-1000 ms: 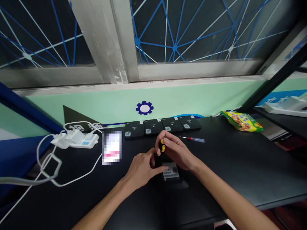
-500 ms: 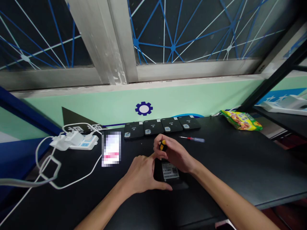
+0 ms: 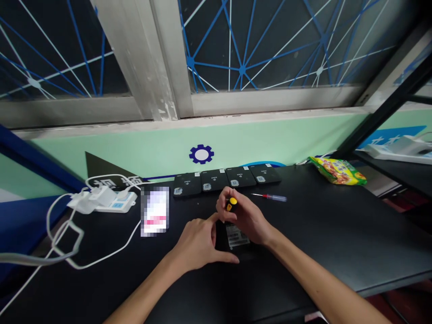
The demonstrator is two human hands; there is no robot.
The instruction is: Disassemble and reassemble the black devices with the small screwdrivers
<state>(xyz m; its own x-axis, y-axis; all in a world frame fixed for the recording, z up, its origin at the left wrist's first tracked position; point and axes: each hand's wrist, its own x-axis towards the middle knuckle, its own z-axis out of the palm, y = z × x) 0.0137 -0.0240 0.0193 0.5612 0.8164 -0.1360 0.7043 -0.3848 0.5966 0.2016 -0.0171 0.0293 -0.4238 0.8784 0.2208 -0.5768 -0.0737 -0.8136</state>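
Seemingly rigid and light, the flat black plastic device with a white label (image 3: 238,236) lies on the black desk (image 3: 337,243), steadied at its edges by the spread-fingered left hand (image 3: 199,243), while the right hand (image 3: 245,216) pinches a small yellow-and-black-handled screwdriver (image 3: 231,204) upright over it.

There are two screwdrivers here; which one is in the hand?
The yellow-handled screwdriver, gripped upright in the right hand. The red-and-clear screwdriver lies untouched on the black table.
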